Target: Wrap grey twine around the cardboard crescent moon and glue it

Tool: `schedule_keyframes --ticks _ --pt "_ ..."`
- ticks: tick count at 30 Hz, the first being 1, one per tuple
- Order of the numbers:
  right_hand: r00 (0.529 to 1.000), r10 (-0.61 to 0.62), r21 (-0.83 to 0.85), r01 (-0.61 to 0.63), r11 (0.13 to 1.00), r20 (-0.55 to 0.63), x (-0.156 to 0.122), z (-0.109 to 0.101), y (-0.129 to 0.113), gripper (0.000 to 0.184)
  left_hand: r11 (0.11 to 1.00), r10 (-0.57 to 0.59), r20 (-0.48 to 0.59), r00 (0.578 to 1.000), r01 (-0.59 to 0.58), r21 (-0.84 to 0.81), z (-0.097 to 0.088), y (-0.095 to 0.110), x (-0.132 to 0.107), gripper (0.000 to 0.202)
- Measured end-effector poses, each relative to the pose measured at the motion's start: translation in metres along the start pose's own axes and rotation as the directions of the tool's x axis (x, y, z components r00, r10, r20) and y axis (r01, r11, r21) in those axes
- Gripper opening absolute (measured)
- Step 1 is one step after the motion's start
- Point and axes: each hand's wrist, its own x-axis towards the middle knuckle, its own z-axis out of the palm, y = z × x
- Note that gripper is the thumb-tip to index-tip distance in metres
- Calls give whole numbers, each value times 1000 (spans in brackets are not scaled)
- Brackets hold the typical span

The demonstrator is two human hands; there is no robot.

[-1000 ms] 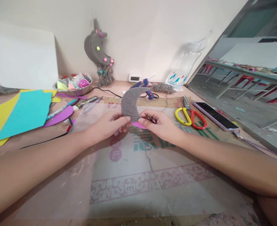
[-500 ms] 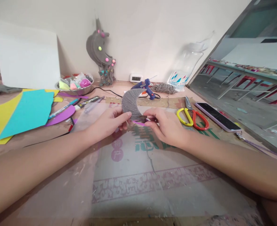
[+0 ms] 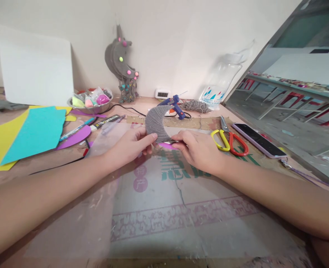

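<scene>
A crescent moon shape [image 3: 155, 122] wrapped in grey yarn stands upright over the middle of the table. My left hand [image 3: 130, 145] pinches its lower left edge between thumb and fingers. My right hand [image 3: 198, 149] is closed at the crescent's lower tip, pinching the grey yarn there. A thin strand of yarn [image 3: 178, 186] trails from the tip down across the plastic sheet toward me. A bit of pink card shows under the tip.
Yellow and red scissors [image 3: 230, 141] and a phone [image 3: 258, 139] lie to the right. A blue glue gun [image 3: 175, 104], a yarn bundle [image 3: 195, 106], a metal bowl of pompoms [image 3: 90, 102], coloured foam sheets [image 3: 32, 134], pens and finished moon ornaments [image 3: 119, 59] sit behind.
My right hand has turned over at the crescent's lower tip and shifted slightly right, drawing the yarn along. The crescent has dropped a little in my left hand's hold.
</scene>
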Motion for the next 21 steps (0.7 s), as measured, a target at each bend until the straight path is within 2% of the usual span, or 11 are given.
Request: schedule_keyframes --ticks 21 --pt "997 -76 1 76 997 -23 2 0 -2 21 996 12 48 999 -8 -89 -2 -3 1 27"
